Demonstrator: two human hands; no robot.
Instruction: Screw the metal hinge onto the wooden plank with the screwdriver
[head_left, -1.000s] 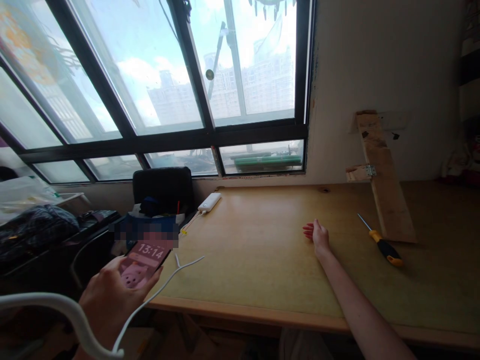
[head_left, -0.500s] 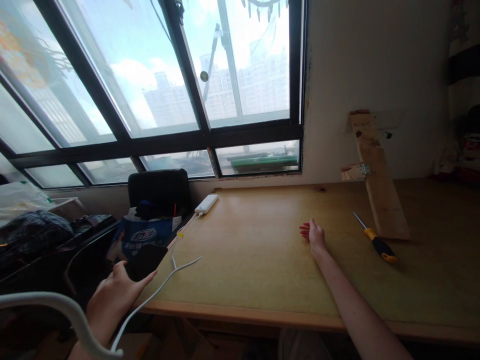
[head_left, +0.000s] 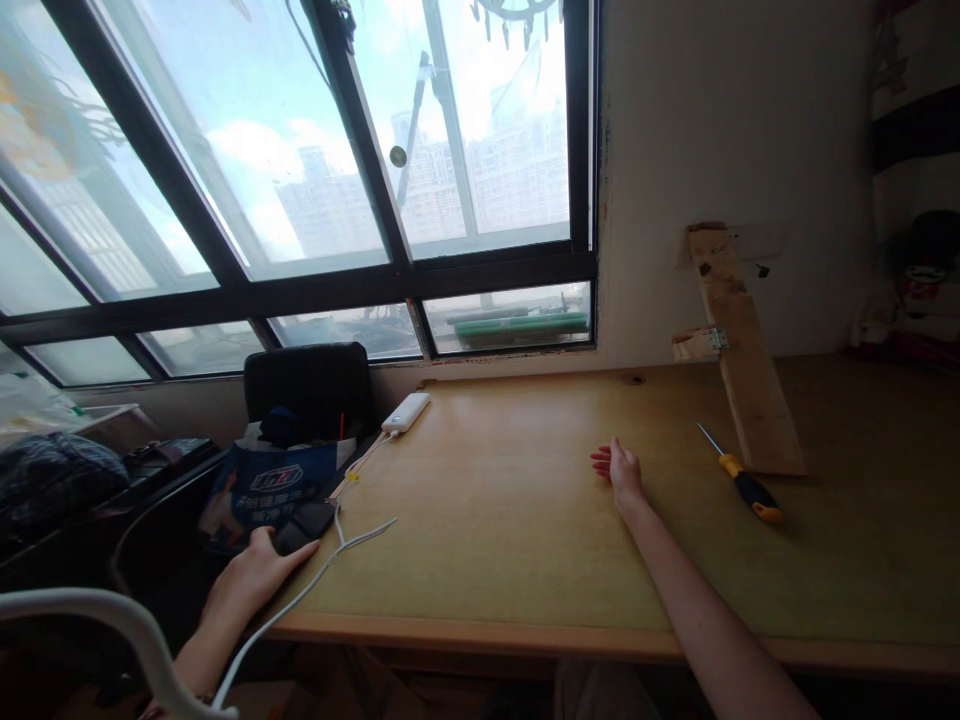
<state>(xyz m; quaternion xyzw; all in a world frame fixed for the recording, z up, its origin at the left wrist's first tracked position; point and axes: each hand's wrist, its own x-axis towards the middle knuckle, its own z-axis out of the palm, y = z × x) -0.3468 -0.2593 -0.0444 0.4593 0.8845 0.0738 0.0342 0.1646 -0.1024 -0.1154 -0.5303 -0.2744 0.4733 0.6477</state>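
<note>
Beside the table edge [head_left: 465,636], a blue bag [head_left: 251,505] bears blurred lettering [head_left: 277,478]; left hand [head_left: 247,572] clasps a phone [head_left: 304,525]; right hand [head_left: 622,470] half-open, empty.

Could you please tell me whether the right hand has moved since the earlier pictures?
No, not noticeably: judged against the screwdriver lying on the table, the right hand keeps the same place to its left; both shift leftward in view.

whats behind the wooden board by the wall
Past the edges of the wooden board you can see the wall and, near the top right, part of a pale wall plate. Whatever lies directly behind the board is covered.
</note>
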